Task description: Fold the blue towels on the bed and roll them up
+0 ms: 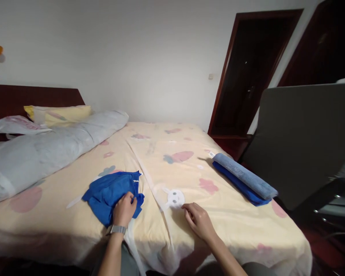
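Note:
A crumpled piece of blue cloth with a ruffled edge lies on the near part of the bed. My left hand, with a watch on its wrist, is closed on the right side of this cloth. To the right, my right hand hovers low over or rests on the bedsheet, beside a printed white rabbit face. Its fingers are curled together, and what they pinch, if anything, is hidden. Between the hands a pale strip runs along the patterned sheet.
A folded blue-grey and dark blue bundle lies near the bed's right edge. A long grey roll, a yellow pillow and a plastic bag are at the left. A dark grey panel stands beside the bed.

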`<state>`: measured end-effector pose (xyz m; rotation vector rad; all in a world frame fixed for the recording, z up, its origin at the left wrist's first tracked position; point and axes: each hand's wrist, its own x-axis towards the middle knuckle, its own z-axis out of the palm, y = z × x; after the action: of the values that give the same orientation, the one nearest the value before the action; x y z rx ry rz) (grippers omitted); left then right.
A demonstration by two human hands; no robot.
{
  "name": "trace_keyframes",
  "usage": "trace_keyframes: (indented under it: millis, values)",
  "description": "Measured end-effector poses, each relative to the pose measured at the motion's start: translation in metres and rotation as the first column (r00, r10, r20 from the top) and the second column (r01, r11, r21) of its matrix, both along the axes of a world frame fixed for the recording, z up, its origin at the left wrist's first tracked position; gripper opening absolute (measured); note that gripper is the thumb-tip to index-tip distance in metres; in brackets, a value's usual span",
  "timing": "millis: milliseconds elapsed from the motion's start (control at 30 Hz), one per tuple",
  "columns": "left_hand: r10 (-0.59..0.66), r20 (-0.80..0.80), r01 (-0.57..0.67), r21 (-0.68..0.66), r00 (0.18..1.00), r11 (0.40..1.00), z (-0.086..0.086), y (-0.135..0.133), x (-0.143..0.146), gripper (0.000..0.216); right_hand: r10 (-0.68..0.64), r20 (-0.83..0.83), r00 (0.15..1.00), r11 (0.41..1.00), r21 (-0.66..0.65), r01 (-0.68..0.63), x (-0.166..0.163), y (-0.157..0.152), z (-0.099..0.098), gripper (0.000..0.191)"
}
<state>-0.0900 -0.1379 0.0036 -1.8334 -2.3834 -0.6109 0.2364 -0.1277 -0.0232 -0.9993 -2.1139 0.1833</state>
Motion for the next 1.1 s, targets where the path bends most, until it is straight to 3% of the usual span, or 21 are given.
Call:
trace_keyframes:
  millis: [133,233,367,467,533,567,633,700,767,833,900,1000,1100]
  values:
    - [-0.107,0.101,0.089,0.166,0.989,0.982,0.016,-0.006,0.012,0.02,0.014,-0.079,0.997,0.995,-0.095,-0.022,-0.01,-0.002,0.002,0.027]
    - [-0.301,0.196,0.213,0.373,0.933,0.903,0.026,-0.015,0.056,0.028,0.007,-0.281,0.96,0.958,-0.275,-0.087,-0.017,-0.001,0.007,0.033]
    - [-0.606,0.218,0.478,0.439,0.765,0.761,0.013,-0.037,0.143,0.024,-0.031,-0.578,0.815,0.776,-0.528,-0.345,-0.021,0.003,0.011,0.047]
    - [-0.754,0.055,0.68,0.393,0.655,0.619,-0.01,-0.056,0.197,0.022,-0.057,-0.666,0.744,0.598,-0.619,-0.509,-0.017,0.005,0.011,0.051]
    - [-0.796,-0.031,0.744,0.38,0.605,0.55,-0.016,-0.063,0.213,0.021,-0.068,-0.701,0.71,0.529,-0.629,-0.57,-0.011,0.005,0.013,0.051]
    - [-0.81,-0.044,0.757,0.389,0.585,0.526,-0.015,-0.064,0.214,0.019,-0.08,-0.721,0.688,0.536,-0.613,-0.58,-0.007,0.005,0.015,0.049]
    - [-0.825,-0.033,0.752,0.432,0.565,0.498,-0.004,-0.06,0.201,0.015,-0.128,-0.768,0.628,0.609,-0.56,-0.561,0.006,0.004,0.022,0.044]
    - [-0.8,-0.024,0.712,0.473,0.6,0.52,0.011,-0.048,0.172,0.012,-0.197,-0.804,0.561,0.671,-0.528,-0.52,0.023,0.004,0.03,0.041]
    - [-0.712,0.007,0.619,0.487,0.702,0.616,0.019,-0.031,0.133,0.014,-0.266,-0.816,0.514,0.707,-0.527,-0.471,0.043,0.006,0.036,0.042]
    - [-0.598,0.087,0.505,0.448,0.797,0.738,0.018,-0.013,0.095,0.022,-0.314,-0.805,0.503,0.728,-0.545,-0.416,0.062,0.009,0.039,0.046]
    - [-0.533,0.196,0.439,0.376,0.823,0.816,0.009,0.001,0.067,0.03,-0.322,-0.785,0.529,0.729,-0.562,-0.39,0.075,0.011,0.037,0.047]
    - [-0.529,0.248,0.484,0.222,0.812,0.847,-0.006,0.009,0.05,0.035,-0.279,-0.76,0.587,0.714,-0.573,-0.403,0.085,0.011,0.032,0.045]
    - [-0.503,0.046,0.498,0.081,0.863,0.863,-0.014,0.008,0.042,0.04,-0.279,-0.743,0.609,0.736,-0.572,-0.361,0.088,0.009,0.03,0.045]
